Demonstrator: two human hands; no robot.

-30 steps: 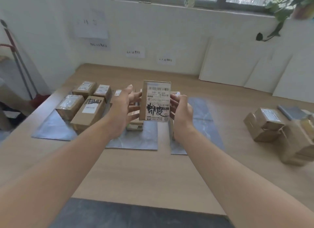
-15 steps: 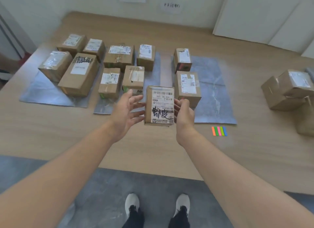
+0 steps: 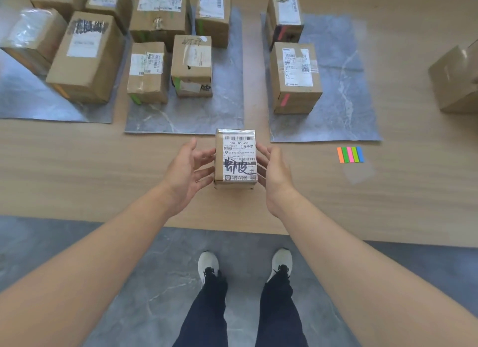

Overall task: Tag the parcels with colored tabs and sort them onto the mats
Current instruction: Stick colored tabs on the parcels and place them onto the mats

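Observation:
A small cardboard parcel [image 3: 235, 158] with a white shipping label and black scrawl is held above the wooden table between my hands. My right hand [image 3: 275, 176] grips its right side, fingers curled behind it. My left hand [image 3: 186, 173] touches its left side with spread, nearly straight fingers. A strip of colored tabs [image 3: 350, 154] lies on the table to the right. Three grey mats lie beyond: the left mat [image 3: 31, 106], the middle mat [image 3: 196, 116] and the right mat [image 3: 344, 108].
Two parcels with pink tabs [image 3: 294, 77] stand on the right mat. Several parcels with green tabs [image 3: 147, 72] fill the middle mat, and several more [image 3: 85, 57] crowd the left one. Loose boxes [image 3: 457, 83] sit at the far right. The table's front edge [image 3: 232, 225] is just before my feet.
The view has tilted down from the wall to the table and my feet. The parcel has come lower and nearer the table's front, still between both hands.

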